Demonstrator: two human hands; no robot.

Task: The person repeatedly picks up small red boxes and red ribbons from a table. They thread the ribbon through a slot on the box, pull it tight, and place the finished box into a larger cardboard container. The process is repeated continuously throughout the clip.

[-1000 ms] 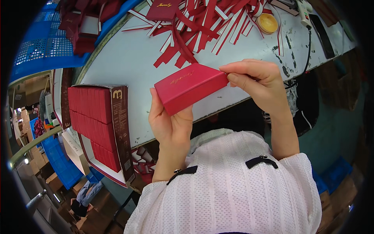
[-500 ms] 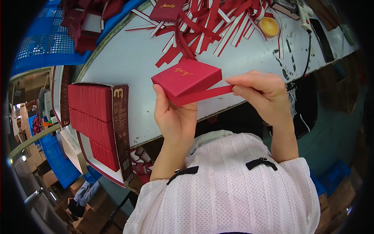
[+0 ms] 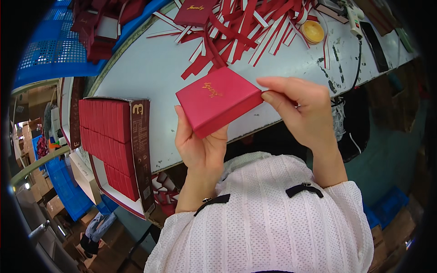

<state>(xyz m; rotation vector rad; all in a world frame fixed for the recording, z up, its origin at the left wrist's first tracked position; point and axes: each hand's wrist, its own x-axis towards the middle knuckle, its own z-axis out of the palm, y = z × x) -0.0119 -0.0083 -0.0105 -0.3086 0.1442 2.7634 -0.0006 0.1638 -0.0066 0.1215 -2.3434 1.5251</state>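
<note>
Fingers of the left hand (image 3: pixel 200 152) are clamped on the red box (image 3: pixel 218 102), thumb on its left side, others underneath; box is held tilted, raised above table edge. Right hand (image 3: pixel 307 102): thumb and forefinger slightly apart at the box's right corner, can't tell if either touches.

Risks, my guess: box could slip or swing if the right fingers push that corner, since only the left grips; hard thumb pressure could dent or smudge it.

Counts, near to far: two hands, one held box. One open dark carton (image 3: pixel 143 150) to the left, small red boxes (image 3: pixel 109 123) inside in three rows, too tight to total. One white table (image 3: pixel 159 86). Red-and-white strips (image 3: pixel 233 32), many, overlapping, uncountable. One yellow-filled tub (image 3: pixel 313 32). One power strip (image 3: pixel 355 28).
</note>
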